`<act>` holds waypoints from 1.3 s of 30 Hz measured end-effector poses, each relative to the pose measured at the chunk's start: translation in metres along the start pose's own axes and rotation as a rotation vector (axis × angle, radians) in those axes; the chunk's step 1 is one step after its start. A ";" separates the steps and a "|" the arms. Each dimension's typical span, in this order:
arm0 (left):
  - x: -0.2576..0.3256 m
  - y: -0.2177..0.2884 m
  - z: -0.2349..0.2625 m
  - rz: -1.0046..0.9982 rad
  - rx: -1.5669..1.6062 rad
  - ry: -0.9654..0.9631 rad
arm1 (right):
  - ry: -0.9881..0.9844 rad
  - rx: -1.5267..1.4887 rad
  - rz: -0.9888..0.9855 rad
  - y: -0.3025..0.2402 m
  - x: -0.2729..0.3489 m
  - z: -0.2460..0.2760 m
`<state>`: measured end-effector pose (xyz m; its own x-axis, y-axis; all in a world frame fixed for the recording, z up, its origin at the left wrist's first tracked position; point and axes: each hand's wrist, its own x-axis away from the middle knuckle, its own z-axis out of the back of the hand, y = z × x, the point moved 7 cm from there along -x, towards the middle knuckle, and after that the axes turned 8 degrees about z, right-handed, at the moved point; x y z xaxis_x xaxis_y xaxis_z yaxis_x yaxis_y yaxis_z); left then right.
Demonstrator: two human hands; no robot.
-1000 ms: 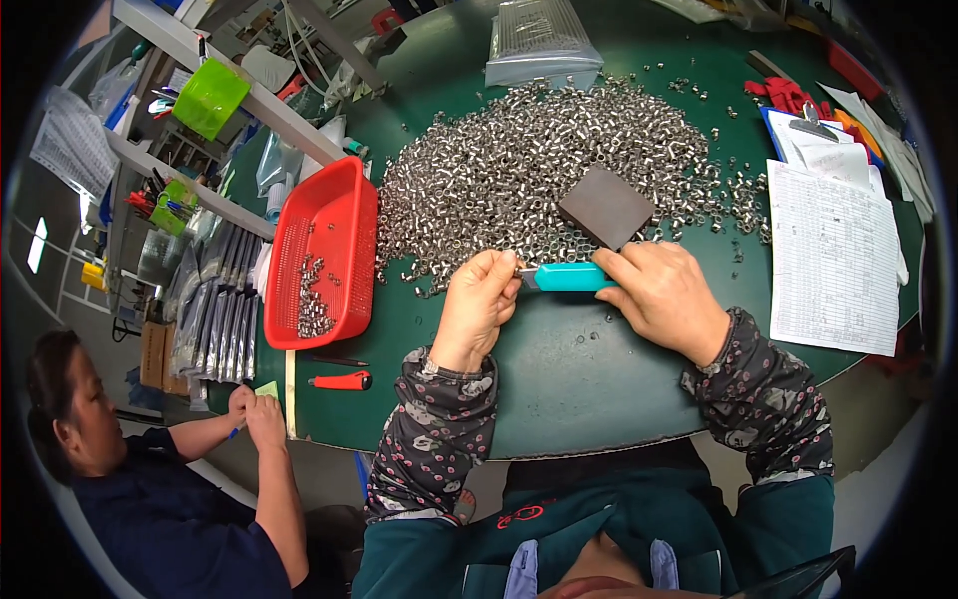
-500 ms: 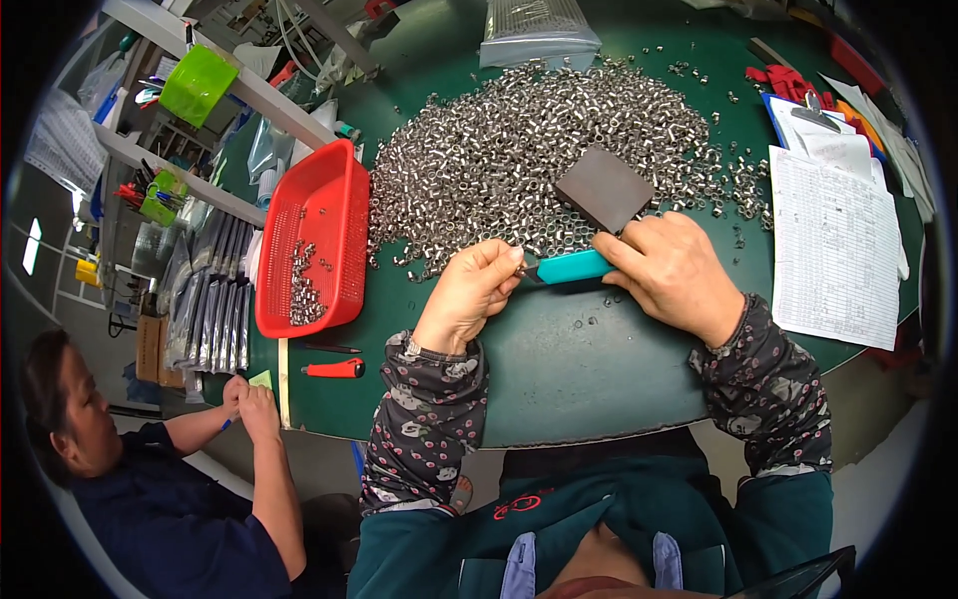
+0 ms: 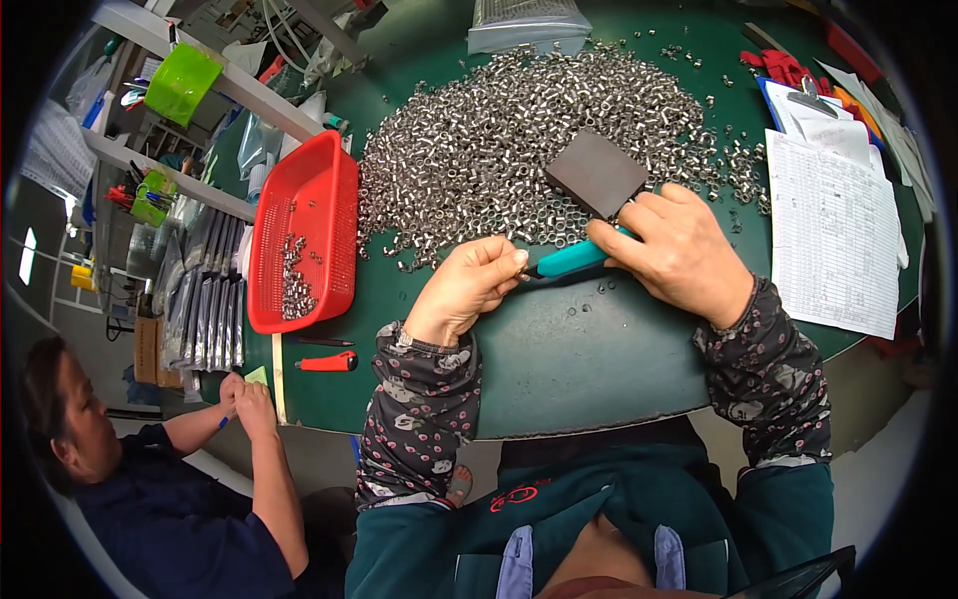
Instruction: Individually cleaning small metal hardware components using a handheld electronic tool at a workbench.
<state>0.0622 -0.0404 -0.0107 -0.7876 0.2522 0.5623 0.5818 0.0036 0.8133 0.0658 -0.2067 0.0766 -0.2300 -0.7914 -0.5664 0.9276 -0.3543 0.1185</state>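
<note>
My right hand (image 3: 679,255) is closed round a teal-handled utility knife (image 3: 574,260), its dark tip pointing left. Thumb and fingers of my left hand (image 3: 469,285) are pinched together at that tip, on a small metal ring (image 3: 526,274) that is mostly hidden by the fingertips. Just beyond both hands spreads a large heap of small metal rings (image 3: 479,150). A dark grey rectangular block (image 3: 597,175) lies on the heap's near right side, beyond my right hand. A few loose rings (image 3: 587,307) are on the green table below the knife.
At left stands a red plastic basket (image 3: 342,230) with some rings inside. Near it lies a red utility knife (image 3: 329,361). Printed sheets (image 3: 833,240) and a clipboard (image 3: 810,103) are at right. A co-worker (image 3: 150,479) sits at lower left, hands at the table edge.
The whole view has shifted slightly, so the table contents appear a little higher and further left. Both hands keep their grips, and the knife tip stays by my left fingertips.
</note>
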 end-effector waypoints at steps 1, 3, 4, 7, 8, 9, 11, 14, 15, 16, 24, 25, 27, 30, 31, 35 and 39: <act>0.001 0.001 -0.002 0.000 -0.001 -0.003 | -0.001 0.002 -0.002 0.000 0.000 0.002; 0.002 0.001 -0.004 0.002 -0.007 0.001 | 0.012 0.049 0.022 -0.002 -0.001 0.007; 0.001 0.001 -0.004 0.004 -0.006 0.001 | 0.011 0.047 0.021 -0.001 -0.001 0.007; -0.001 0.000 -0.003 0.002 -0.019 -0.006 | 0.021 0.079 0.034 -0.002 -0.002 0.008; -0.001 0.000 -0.004 0.005 -0.015 -0.018 | 0.029 0.097 0.044 -0.002 -0.002 0.008; -0.002 0.000 -0.005 0.007 -0.011 -0.031 | 0.037 0.115 0.055 -0.003 -0.003 0.009; -0.002 -0.001 -0.004 0.003 -0.026 -0.017 | 0.052 0.128 0.064 -0.004 -0.005 0.012; 0.000 0.002 -0.005 -0.015 -0.040 -0.002 | 0.062 0.156 0.076 -0.006 -0.005 0.014; 0.002 0.004 -0.006 -0.028 -0.038 0.000 | 0.058 0.171 0.077 -0.007 -0.006 0.014; 0.001 0.005 -0.006 -0.035 -0.041 0.002 | 0.063 0.176 0.081 -0.006 -0.005 0.014; 0.000 0.018 0.009 -0.360 0.301 0.044 | 0.080 -0.267 -0.302 0.013 0.006 -0.001; 0.002 0.020 0.009 -0.376 0.334 0.059 | 0.046 -0.333 -0.351 0.014 0.008 -0.005; 0.001 0.021 0.010 -0.417 0.377 0.012 | 0.046 -0.389 -0.389 0.014 0.012 -0.012; 0.001 0.021 0.012 -0.434 0.398 0.041 | -0.009 -0.508 -0.459 0.016 0.013 -0.020; -0.001 0.020 0.011 -0.426 0.426 0.028 | 0.000 -0.550 -0.456 0.016 0.014 -0.024; -0.001 0.020 0.005 -0.437 0.457 -0.050 | -0.010 -0.693 -0.497 0.017 0.016 -0.033; 0.001 0.023 0.003 -0.459 0.426 -0.033 | -0.021 -0.815 -0.520 0.016 0.014 -0.035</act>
<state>0.0758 -0.0369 0.0080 -0.9737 0.1632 0.1590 0.2208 0.5027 0.8358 0.0880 -0.2062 0.0417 -0.6676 -0.6448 -0.3721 0.6257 -0.2152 -0.7498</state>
